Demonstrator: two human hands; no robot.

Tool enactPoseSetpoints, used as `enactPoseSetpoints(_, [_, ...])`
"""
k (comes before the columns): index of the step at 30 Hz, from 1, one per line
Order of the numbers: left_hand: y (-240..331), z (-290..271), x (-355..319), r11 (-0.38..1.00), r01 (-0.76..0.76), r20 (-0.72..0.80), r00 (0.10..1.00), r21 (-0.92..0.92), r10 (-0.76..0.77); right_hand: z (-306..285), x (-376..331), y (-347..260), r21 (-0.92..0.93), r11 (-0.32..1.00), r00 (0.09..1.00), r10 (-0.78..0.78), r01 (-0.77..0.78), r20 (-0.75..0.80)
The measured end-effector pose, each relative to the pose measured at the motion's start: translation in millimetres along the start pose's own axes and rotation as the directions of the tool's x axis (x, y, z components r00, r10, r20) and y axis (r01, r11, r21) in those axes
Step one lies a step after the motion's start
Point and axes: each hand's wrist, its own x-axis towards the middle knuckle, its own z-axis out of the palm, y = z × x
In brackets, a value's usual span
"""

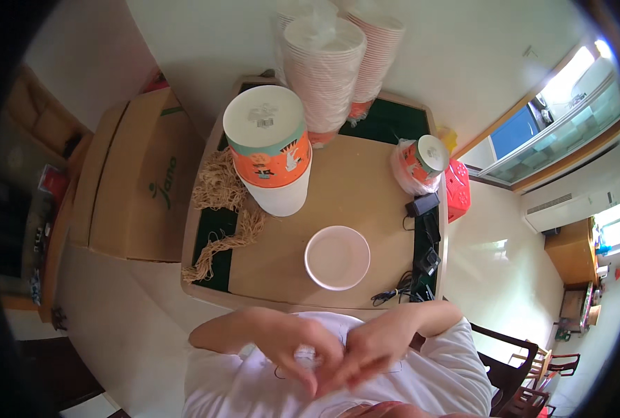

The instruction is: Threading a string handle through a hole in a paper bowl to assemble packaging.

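Note:
In front of my chest, my left hand (pixel 299 350) is closed, its thumb and fingers curled into a ring. Something whitish shows inside that ring; whether it is an object or my shirt I cannot make out. My right hand (pixel 374 347) meets it at the fingertips, its fingers bent and pressed together, slightly blurred. Anything pinched between the hands is hidden or too small to name. Just beyond them on the table, a white paper bucket (pixel 337 258) stands upright with its open mouth toward me.
Upside-down orange paper buckets (pixel 272 160) stand stacked at the table's left, beside tan raffia strands (pixel 219 182). Tall wrapped cup stacks (pixel 324 76) rise at the back. Right side: a smaller cup stack (pixel 421 161), a black adapter (pixel 422 204) and cables (pixel 393 294). A cardboard box (pixel 143 181) stands left.

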Motion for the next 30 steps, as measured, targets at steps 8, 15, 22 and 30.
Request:
enactPoseSetpoints(8, [-60, -25, -83, 0.928, 0.370, -0.989, 0.149, 0.043, -0.013, -2, -36, -21, -0.310, 0.947, 0.261, -0.279, -0.083, -0.924])
enactPoseSetpoints(15, [-64, -25, -80, 0.993, 0.081, -0.986, -0.137, 0.081, 0.091, 3, -2, -110, -0.354, 0.480, 0.079, -0.674, 0.802, -0.735])
enactPoseSetpoints(22, [-60, -22, -82, 0.984, 0.145, -0.981, -0.147, 0.107, 0.128, -3, -7, -121, -0.057, 0.596, 0.488, -0.704, 0.801, -0.516])
enactPoseSetpoints(30, [-62, -20, -81, 0.982, 0.169, -0.990, -0.103, 0.081, 0.099, -3, 4, -120, -0.207, 0.538, 0.346, -0.745, 0.817, -0.570])
